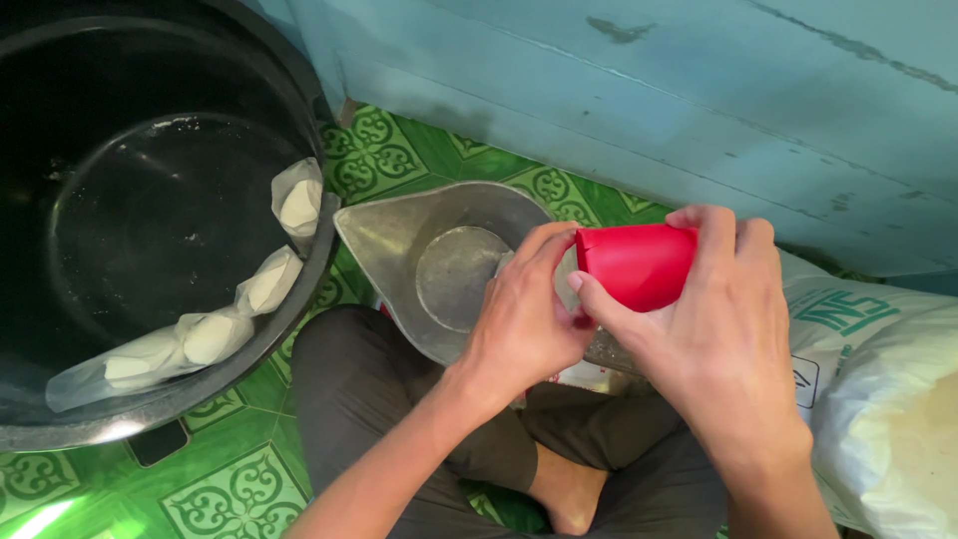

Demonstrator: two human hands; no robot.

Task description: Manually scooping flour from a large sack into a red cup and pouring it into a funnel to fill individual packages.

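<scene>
My right hand (723, 329) grips a red plastic cup (639, 262), tipped on its side with its mouth pointing left. My left hand (524, 319) rests at the cup's mouth, fingers curled against its rim, and I cannot tell what it holds. Both hands hover over a grey metal scoop pan (419, 240) with a pointed spout, lying on the floor in front of my crossed legs. The hands hide the pan's right side.
A large black tub (150, 220) stands at the left, with several small clear bags of white stuff (215, 334) lying along its inner rim. A white sack (878, 389) sits at the right. A blue wooden wall (649, 90) runs behind. The floor is green patterned tile (379, 155).
</scene>
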